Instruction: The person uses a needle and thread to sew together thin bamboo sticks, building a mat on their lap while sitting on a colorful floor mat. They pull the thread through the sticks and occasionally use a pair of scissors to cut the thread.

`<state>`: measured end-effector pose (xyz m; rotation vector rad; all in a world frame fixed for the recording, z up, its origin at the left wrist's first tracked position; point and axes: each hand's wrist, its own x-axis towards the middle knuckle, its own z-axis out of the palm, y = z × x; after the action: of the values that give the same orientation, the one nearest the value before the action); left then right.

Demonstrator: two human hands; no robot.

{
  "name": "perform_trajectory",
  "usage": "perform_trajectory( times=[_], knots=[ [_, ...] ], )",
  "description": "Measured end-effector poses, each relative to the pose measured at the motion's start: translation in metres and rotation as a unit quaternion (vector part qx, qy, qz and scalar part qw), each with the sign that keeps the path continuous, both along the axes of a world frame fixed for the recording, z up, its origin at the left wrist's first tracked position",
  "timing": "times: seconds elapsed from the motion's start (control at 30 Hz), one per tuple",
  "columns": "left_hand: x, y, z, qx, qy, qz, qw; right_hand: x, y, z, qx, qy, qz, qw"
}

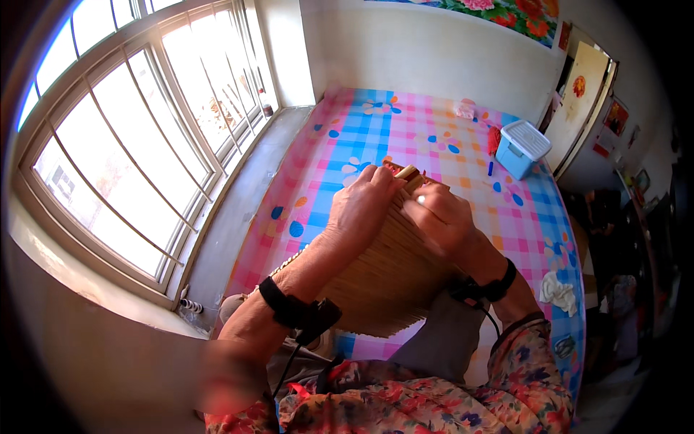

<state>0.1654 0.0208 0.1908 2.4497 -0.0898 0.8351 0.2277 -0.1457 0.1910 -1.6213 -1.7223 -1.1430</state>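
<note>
A wide fan of long tan straw-like strands [376, 296] lies across my lap, its narrow top showing a pale rod and some red binding [405, 173]. My left hand [361, 206] grips the left side of that top, fingers bent over it. Just right of it, my right hand [441, 217] has its fingers curled and pinched at the strands below the rod; the small pale bit at its fingertips is too small to name. Dark straps with small boxes and cords circle both my wrists.
I sit on a checked bed cover [325, 188] beside a barred window [123, 159] and its sill [224, 217]. A blue lidded box [515, 158], a red fuzzy thing [494, 141] and a blue pen-like item [491, 168] lie ahead right. A white cloth [559, 293] lies by the bed's right edge.
</note>
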Motion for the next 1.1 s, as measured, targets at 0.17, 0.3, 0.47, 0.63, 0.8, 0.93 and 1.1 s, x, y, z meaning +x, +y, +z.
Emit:
perform_trajectory(
  times=[0.17, 0.3, 0.47, 0.63, 0.8, 0.93, 1.1],
  knots=[
    [-0.004, 0.021, 0.000, -0.019, 0.016, 0.081, 0.996, -0.023, -0.007, 0.004, 0.059, 0.215, 0.172, 0.960],
    [-0.013, 0.007, 0.003, -0.014, 0.004, 0.084, 0.996, -0.023, -0.001, -0.004, 0.183, 0.514, 0.310, 0.779],
    [-0.024, 0.004, -0.010, -0.014, 0.036, 0.079, 0.996, -0.027, 0.005, -0.025, 0.211, 0.635, 0.374, 0.642],
    [-0.026, -0.005, -0.029, -0.038, 0.078, 0.067, 0.994, -0.021, 0.005, -0.053, 0.205, 0.690, 0.180, 0.670],
    [-0.010, 0.009, -0.062, 0.114, 0.025, -0.019, 0.993, -0.015, 0.007, -0.084, 0.209, 0.613, 0.106, 0.754],
    [-0.024, -0.020, -0.054, 0.007, 0.067, -0.076, 0.995, 0.002, -0.001, -0.102, 0.236, 0.654, 0.087, 0.713],
    [0.011, -0.010, -0.070, -0.085, 0.200, 0.000, 0.976, 0.021, -0.004, -0.125, 0.306, 0.774, 0.283, 0.476]
  ],
)
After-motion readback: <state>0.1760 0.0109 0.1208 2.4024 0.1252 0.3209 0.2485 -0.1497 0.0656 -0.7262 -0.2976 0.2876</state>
